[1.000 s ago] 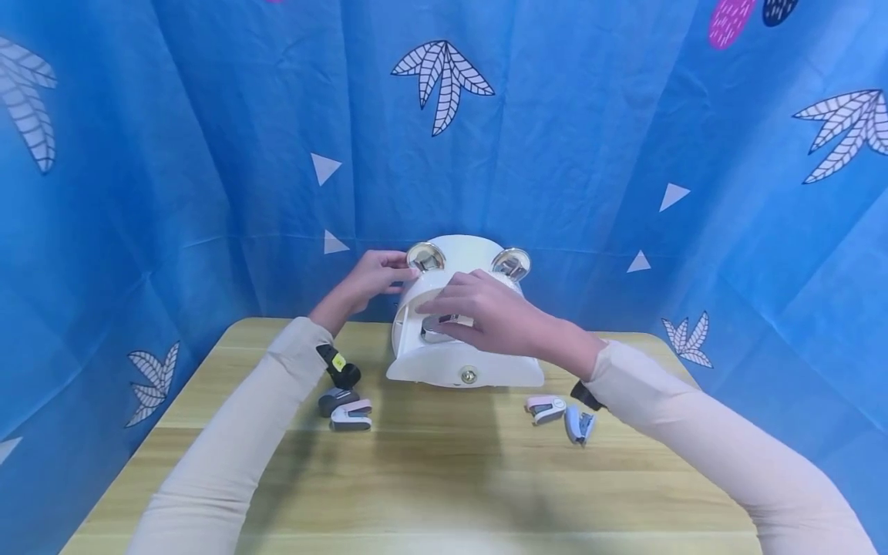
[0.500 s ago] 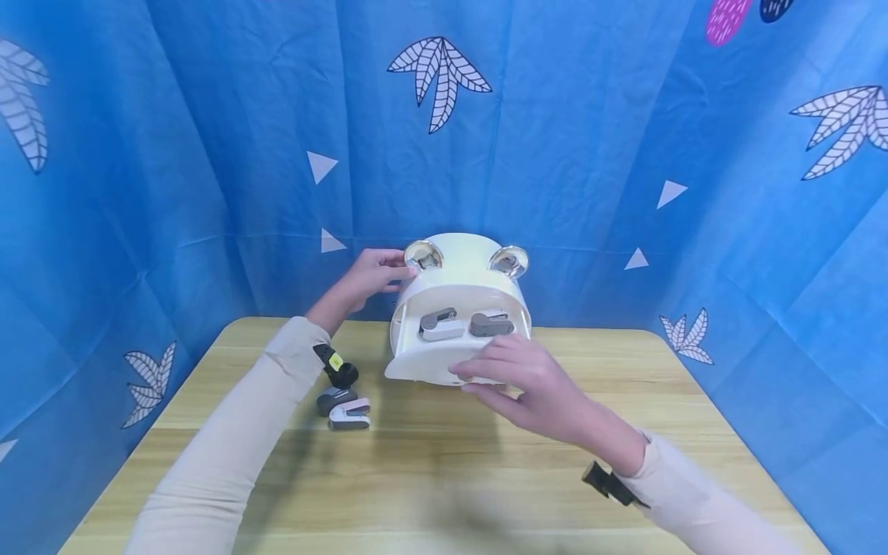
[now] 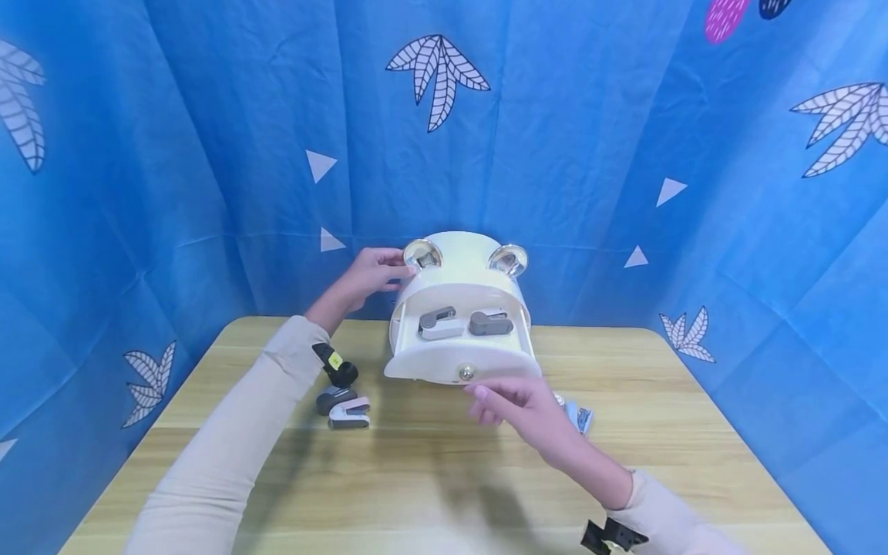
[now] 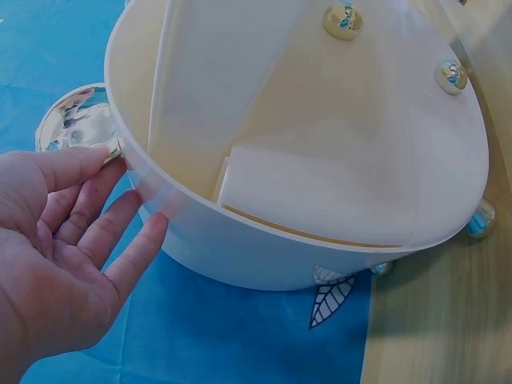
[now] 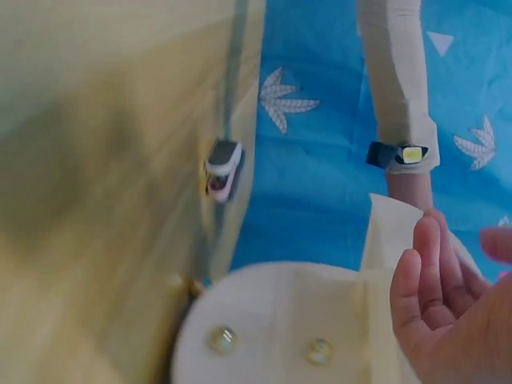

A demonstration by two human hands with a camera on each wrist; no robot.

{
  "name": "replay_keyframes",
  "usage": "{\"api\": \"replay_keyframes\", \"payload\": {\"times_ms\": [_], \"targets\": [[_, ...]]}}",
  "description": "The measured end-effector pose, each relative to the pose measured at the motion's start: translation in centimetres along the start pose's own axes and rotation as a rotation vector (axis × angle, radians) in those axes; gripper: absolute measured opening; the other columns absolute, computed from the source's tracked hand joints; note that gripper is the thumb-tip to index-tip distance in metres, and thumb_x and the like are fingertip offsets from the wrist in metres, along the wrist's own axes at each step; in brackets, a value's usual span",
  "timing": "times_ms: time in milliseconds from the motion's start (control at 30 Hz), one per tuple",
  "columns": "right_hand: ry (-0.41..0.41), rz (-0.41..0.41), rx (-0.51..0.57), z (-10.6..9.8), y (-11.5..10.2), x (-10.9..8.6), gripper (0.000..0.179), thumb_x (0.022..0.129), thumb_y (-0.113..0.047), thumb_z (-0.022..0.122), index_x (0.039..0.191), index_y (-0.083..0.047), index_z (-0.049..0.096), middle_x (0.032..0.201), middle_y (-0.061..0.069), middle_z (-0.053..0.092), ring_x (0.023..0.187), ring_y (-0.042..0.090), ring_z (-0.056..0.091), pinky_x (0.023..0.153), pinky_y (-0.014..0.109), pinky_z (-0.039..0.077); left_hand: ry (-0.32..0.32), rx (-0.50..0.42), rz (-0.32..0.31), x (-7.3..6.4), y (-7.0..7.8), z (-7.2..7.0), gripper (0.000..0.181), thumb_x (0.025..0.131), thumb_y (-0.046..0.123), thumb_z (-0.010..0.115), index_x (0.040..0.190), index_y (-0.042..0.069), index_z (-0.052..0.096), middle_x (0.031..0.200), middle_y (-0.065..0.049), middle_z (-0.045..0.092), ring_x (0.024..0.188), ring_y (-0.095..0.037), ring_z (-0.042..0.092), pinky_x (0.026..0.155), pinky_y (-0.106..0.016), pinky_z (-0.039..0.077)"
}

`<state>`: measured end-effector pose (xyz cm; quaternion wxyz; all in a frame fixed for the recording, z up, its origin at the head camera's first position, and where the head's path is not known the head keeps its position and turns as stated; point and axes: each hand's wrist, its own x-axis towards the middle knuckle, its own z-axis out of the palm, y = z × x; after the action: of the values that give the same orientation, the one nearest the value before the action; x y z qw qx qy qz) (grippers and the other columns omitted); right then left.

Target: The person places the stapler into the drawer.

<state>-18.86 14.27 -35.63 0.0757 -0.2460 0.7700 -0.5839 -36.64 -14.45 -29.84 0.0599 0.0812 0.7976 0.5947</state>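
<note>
A white rounded storage box [image 3: 463, 254] with shiny gold ears stands at the back of the table. Its upper drawer [image 3: 430, 362] is pulled out, and a grey-and-white stapler [image 3: 440, 324] and a dark grey stapler [image 3: 490, 323] lie inside. My left hand [image 3: 375, 270] touches the box's left side. In the left wrist view its thumb rests at the ear [image 4: 76, 120] and its fairly straight fingers lie against the wall. My right hand [image 3: 516, 405] hovers just below the drawer's gold knob [image 3: 467, 372], fingers loosely bent and holding nothing.
On the wooden table [image 3: 416, 478], a dark stapler [image 3: 334, 398] and a pink-and-white stapler [image 3: 349, 414] lie at the left. A light blue stapler [image 3: 581, 418] lies right of the box, partly behind my right hand. A blue curtain [image 3: 590, 154] hangs close behind.
My right hand has drawn back from over the drawer, past its front, to below the knob, uncovering both staplers inside. My left hand has stayed at the box's side.
</note>
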Motion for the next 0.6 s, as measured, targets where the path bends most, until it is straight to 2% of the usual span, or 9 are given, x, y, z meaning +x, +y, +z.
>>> {"api": "replay_keyframes", "payload": {"times_ms": [67, 200, 433, 600], "targets": [[0.014, 0.052, 0.073, 0.1, 0.2, 0.3, 0.032, 0.104, -0.022, 0.06, 0.122, 0.003, 0.07, 0.092, 0.011, 0.076, 0.08, 0.014, 0.07, 0.076, 0.031, 0.063, 0.003, 0.003, 0.0, 0.0, 0.4, -0.1, 0.041, 0.1, 0.017, 0.066, 0.139, 0.003, 0.06, 0.141, -0.018, 0.06, 0.134, -0.032, 0.057, 0.11, -0.048, 0.052], [0.054, 0.091, 0.156, 0.3, 0.5, 1.1, 0.037, 0.104, -0.024, 0.059, 0.122, 0.007, 0.068, 0.092, 0.007, 0.077, 0.078, 0.015, 0.071, 0.076, 0.033, 0.064, 0.017, 0.007, 0.013, 0.0, 1.0, -0.2, 0.042, 0.1, 0.017, 0.066, 0.139, 0.003, 0.06, 0.141, -0.017, 0.06, 0.134, -0.033, 0.057, 0.111, -0.051, 0.05], [0.106, 0.164, 0.148, 1.3, 1.1, 1.1, 0.037, 0.102, -0.025, 0.063, 0.12, 0.007, 0.069, 0.09, 0.009, 0.079, 0.071, 0.011, 0.07, 0.074, 0.03, 0.063, 0.001, 0.009, -0.011, -0.3, -0.2, 0.1, 0.044, 0.1, 0.018, 0.066, 0.141, 0.003, 0.059, 0.144, -0.018, 0.059, 0.135, -0.034, 0.056, 0.11, -0.048, 0.052], [0.158, 0.166, 0.16, 1.6, 1.0, 1.1, 0.041, 0.1, -0.027, 0.065, 0.119, 0.009, 0.069, 0.09, 0.014, 0.078, 0.068, 0.012, 0.069, 0.071, 0.029, 0.063, 0.011, 0.025, 0.002, -0.4, -0.2, 0.1, 0.045, 0.1, 0.019, 0.067, 0.141, 0.004, 0.06, 0.144, -0.018, 0.058, 0.137, -0.034, 0.055, 0.11, -0.049, 0.051]]}}
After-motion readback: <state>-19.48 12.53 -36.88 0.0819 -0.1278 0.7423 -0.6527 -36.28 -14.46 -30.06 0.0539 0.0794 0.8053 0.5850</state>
